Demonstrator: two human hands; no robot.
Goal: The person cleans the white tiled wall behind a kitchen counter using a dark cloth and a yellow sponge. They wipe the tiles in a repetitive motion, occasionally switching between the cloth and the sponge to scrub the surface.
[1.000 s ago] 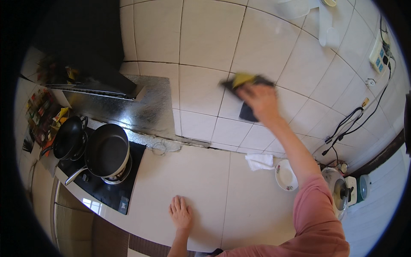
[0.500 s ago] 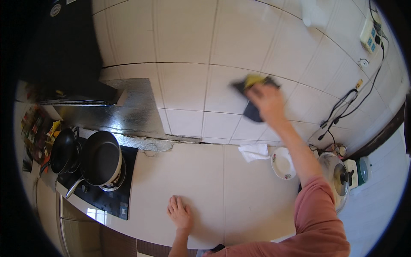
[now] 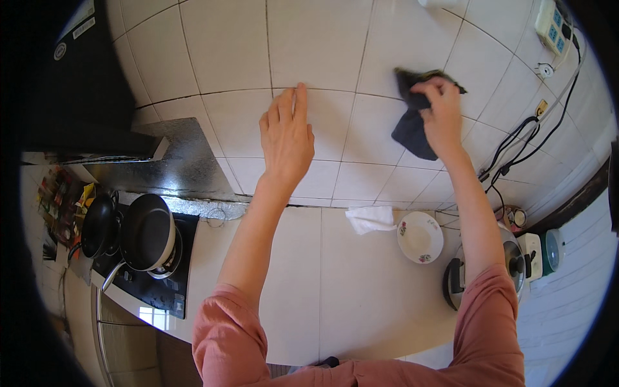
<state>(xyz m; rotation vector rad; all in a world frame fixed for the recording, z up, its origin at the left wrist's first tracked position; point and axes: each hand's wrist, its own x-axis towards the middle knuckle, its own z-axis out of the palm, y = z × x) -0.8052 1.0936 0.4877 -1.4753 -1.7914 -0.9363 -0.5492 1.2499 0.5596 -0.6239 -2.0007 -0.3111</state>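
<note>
Left fingers (image 3: pixel 300 103): straight, close together and pointing up the wall; nothing held. The tips appear to meet the tiled wall (image 3: pixel 316 39), though from this angle I cannot confirm contact.
Right fingers (image 3: pixel 431 89): bent and closed on the dark cloth (image 3: pixel 414 134), gripping its upper part.
Dark cloth: spread against the tiles at upper right, to the right of my left fingers; its lower part hangs below my grip, its upper edge is blurred.
Sleeves (image 3: pixel 229 329): pink, ending near both elbows.
Surface (image 3: pixel 290 271): pale, a seam running across it; lies below my forearms.
White cloth (image 3: pixel 369 220): crumpled on the surface near the foot of the wall, just left of the plate.
Plate (image 3: pixel 420 237): white, flowers on the rim; well below the dark cloth.
Lidded pot (image 3: pixel 514 245): right of the plate, partly covered by my right arm.
Cooktop (image 3: pixel 171 302): black, at left; carries a light-sided pan (image 3: pixel 149 226) with a silver handle and, farther left, a black pan (image 3: pixel 97 222).
Range hood (image 3: pixel 77 97): black, upper left, above the cooktop.
Power strip (image 3: pixel 551 29): white, upper right, black cables (image 3: pixel 505 169) below it.
</note>
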